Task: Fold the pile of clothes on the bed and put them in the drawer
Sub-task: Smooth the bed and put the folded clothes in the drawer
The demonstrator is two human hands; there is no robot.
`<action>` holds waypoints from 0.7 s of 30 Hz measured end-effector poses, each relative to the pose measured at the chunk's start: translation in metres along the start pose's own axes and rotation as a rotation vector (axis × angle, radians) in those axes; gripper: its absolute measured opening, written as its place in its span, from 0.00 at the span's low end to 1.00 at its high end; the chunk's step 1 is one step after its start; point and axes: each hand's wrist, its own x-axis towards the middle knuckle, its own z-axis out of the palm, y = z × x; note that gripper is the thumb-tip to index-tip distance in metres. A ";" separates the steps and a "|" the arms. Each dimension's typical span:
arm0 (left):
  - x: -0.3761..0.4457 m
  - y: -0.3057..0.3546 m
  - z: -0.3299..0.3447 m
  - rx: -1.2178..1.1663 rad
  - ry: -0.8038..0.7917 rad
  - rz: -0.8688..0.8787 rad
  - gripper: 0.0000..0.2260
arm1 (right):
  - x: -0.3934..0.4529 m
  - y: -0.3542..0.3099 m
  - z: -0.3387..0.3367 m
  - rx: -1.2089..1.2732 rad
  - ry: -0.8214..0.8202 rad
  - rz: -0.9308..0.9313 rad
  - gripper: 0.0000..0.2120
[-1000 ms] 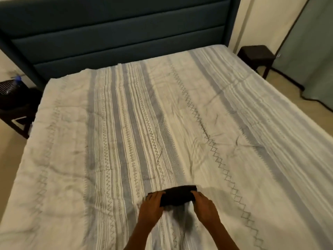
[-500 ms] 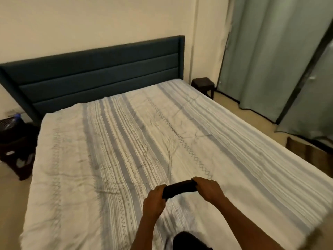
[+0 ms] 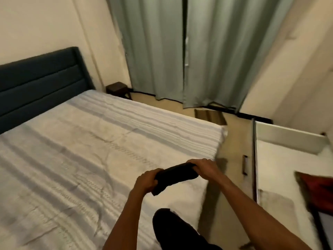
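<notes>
A folded black garment (image 3: 175, 176) is held in the air above the near right corner of the bed (image 3: 111, 141), clear of the striped bedspread (image 3: 54, 168). It forms a compact, elongated bundle, tilted so that its right end sits higher than its left. My left hand (image 3: 146, 182) grips the lower left end, fingers curled over the top edge. My right hand (image 3: 202, 166) grips the upper right end, fingers wrapped over the cloth, knuckles toward the camera. Both forearms enter from the lower edge of the view, and a dark-clothed knee (image 3: 173, 230) shows between them.

Beneath the bundle the bedspread is pale with grey bands and lies lightly creased. A dark blue padded headboard (image 3: 39, 80) stands against the wall at far left. A small dark stool (image 3: 118, 88) sits on the floor just beside the bed's far right corner. Grey-green curtains (image 3: 180, 51) hang along the far wall, reaching the floor, and a brown mat (image 3: 210, 117) lies near their hem. To the right of the bed stands a white cabinet (image 3: 281, 170) with a dark handle (image 3: 245, 165) on its side; a red item (image 3: 319, 192) lies on its top, blurred, so I cannot tell what it is.
</notes>
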 end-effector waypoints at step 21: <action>0.161 0.331 0.145 0.247 -0.263 0.768 0.24 | -0.225 0.253 -0.024 0.142 0.205 0.814 0.21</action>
